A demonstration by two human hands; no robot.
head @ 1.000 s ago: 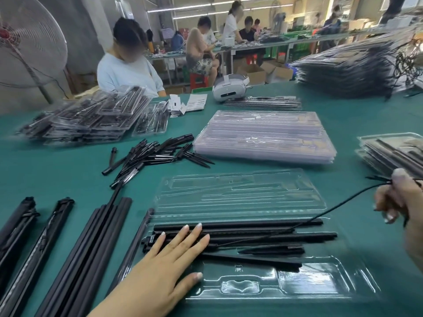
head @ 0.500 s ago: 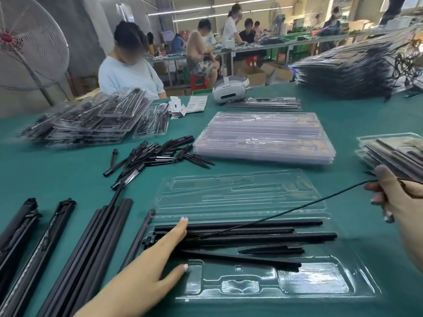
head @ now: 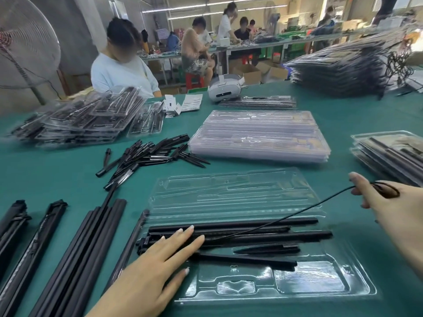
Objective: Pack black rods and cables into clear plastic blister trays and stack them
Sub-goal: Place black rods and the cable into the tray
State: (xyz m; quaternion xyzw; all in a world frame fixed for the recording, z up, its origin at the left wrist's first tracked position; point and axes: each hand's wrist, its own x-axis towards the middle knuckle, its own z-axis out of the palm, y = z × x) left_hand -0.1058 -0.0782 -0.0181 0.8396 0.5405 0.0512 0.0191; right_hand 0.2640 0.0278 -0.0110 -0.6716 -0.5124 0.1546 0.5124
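Lying in the open blister tray [head: 320, 287] on the worktop: black rods [head: 263, 236], likely stiff, light. Left hand [head: 160, 266], fingers flat, presses them. Right hand [head: 393, 211] pinches the thin cable [head: 286, 219], limp; best held near its looped end.

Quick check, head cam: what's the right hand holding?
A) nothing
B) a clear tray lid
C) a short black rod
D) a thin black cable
D: the right hand pinches a thin black cable that runs down to the black rods in the open blister tray, while the left hand lies flat with straight fingers on the rods.
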